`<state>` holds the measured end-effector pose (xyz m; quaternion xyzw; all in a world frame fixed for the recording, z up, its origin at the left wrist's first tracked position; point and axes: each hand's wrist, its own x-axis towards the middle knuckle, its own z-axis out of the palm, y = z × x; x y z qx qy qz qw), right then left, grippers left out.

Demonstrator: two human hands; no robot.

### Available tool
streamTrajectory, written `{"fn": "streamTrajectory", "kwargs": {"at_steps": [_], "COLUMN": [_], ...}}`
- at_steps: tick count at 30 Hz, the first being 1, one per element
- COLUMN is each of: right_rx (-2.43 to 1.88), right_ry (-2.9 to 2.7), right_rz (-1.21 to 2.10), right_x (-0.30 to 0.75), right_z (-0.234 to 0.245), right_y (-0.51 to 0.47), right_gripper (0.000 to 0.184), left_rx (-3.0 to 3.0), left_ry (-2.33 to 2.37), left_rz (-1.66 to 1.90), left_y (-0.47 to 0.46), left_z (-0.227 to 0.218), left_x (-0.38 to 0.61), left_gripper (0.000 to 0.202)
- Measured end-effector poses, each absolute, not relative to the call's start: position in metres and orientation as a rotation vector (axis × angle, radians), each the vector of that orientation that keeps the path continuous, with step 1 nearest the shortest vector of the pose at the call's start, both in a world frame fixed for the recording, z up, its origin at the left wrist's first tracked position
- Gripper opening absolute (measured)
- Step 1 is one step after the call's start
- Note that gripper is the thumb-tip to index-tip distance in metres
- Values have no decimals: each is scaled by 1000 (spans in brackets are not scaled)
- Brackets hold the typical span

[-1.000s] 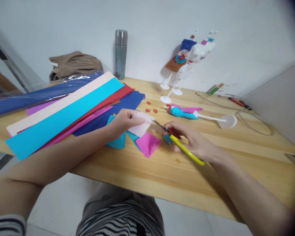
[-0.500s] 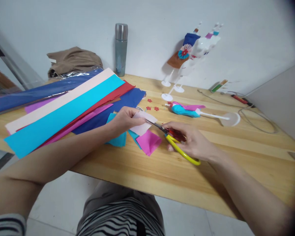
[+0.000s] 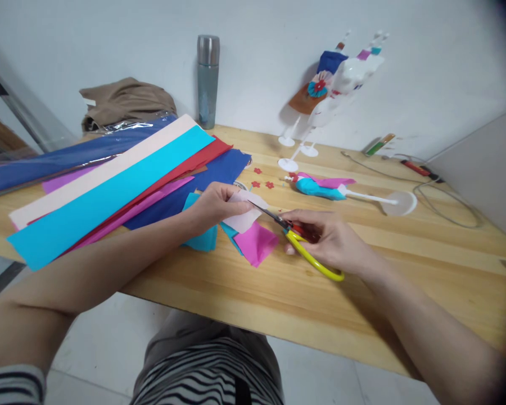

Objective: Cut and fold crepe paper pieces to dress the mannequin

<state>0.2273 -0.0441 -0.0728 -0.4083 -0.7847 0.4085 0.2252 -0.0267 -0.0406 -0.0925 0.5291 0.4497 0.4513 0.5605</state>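
Between thumb and fingers, my left hand [image 3: 219,208] pinches a small piece of pale pink paper [image 3: 243,220]. My right hand [image 3: 326,239] is closed around yellow-handled scissors [image 3: 310,259], whose blades reach left across the pale paper close to my left fingertips. Below the paper, a magenta piece [image 3: 258,244] lies on the wooden table [image 3: 244,298]. Turquoise pieces [image 3: 202,238] lie beneath and beside my left wrist. Small red flower cutouts [image 3: 270,185] lie just beyond my hands.
Long coloured paper strips [image 3: 118,194] and a plastic-wrapped blue roll [image 3: 67,154] cover the table's left. A flask [image 3: 208,84] and brown cloth [image 3: 129,104] stand behind. Decorated white stands [image 3: 316,107] are at the back; a figure in turquoise and magenta [image 3: 320,188] lies right, near a cable [image 3: 430,191].
The camera view has shifted slightly. My left hand still pinches the pale paper and the scissors remain across it, with little visible movement of either hand.
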Motion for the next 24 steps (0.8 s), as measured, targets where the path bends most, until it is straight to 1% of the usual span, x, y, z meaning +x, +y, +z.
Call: {"fn": "streamTrajectory", "kwargs": {"at_steps": [7, 14, 18, 24], "right_rx": [-1137, -1153, -1144, -1170], "right_ry": [-2127, -2092, -2205, -2443], "right_rz": [1100, 1164, 1114, 911], "right_x": [229, 230, 231, 224], "right_z": [-78, -80, -74, -60], "right_y": [-43, -42, -42, -48], "right_gripper": [42, 50, 42, 33], "left_rx": [1187, 1113, 1107, 1150], "left_ry": [1018, 989, 958, 933], "left_rz": [1059, 1036, 1031, 982], "left_y": [-41, -45, -50, -47], "left_z": [-92, -87, -83, -83], "left_x": [-27, -29, -29, -29], "left_gripper": [17, 20, 19, 25]}}
